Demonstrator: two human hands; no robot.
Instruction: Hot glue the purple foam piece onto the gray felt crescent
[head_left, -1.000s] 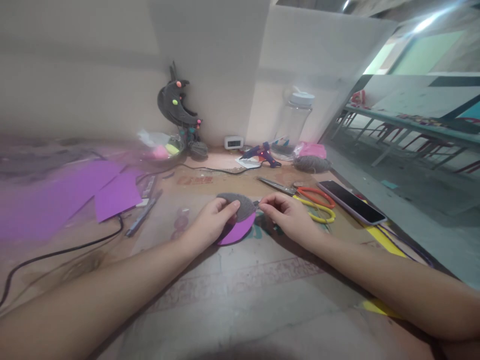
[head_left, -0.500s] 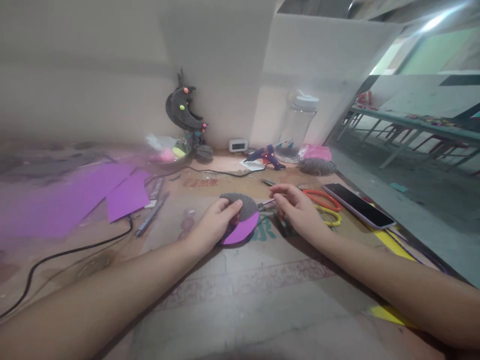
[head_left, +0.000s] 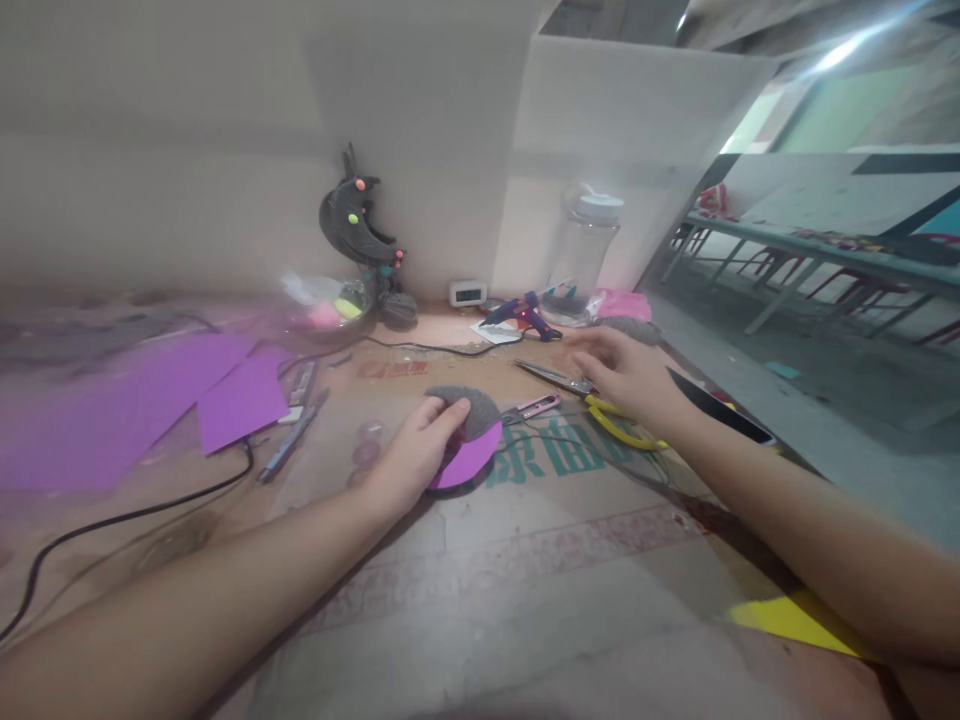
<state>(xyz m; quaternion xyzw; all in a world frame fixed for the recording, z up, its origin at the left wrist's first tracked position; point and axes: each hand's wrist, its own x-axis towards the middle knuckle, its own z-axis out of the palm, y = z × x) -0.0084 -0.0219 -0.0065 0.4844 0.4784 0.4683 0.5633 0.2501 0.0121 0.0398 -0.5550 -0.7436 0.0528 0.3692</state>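
My left hand [head_left: 412, 445] pinches a purple disc [head_left: 474, 458] whose upper part is covered with grey yarn [head_left: 472, 410]. Pink thread snips [head_left: 536, 407] lie just right of the disc, with a grey strand running past them. Over the right side of the table my right hand [head_left: 622, 368] hovers, fingers bent and apart, with nothing visible in it. Below it are scissors with yellow handles [head_left: 619, 430], partly hidden by the hand. A glue gun [head_left: 529, 318] rests on white paper to the left of that hand, near its fingertips.
Purple sheets [head_left: 244, 400] and a pen [head_left: 292, 437] lie at left beside a black cable [head_left: 127, 517]. Behind stand a dark crescent ornament [head_left: 352, 220], a small clock [head_left: 468, 293] and a clear bottle [head_left: 581, 250]. A phone [head_left: 724, 410] is partly behind my right arm.
My right hand has moved from beside the disc, away and to the right, over the scissors. It now hides the red handles. The left hand keeps hold of the disc; the view shifted slightly.
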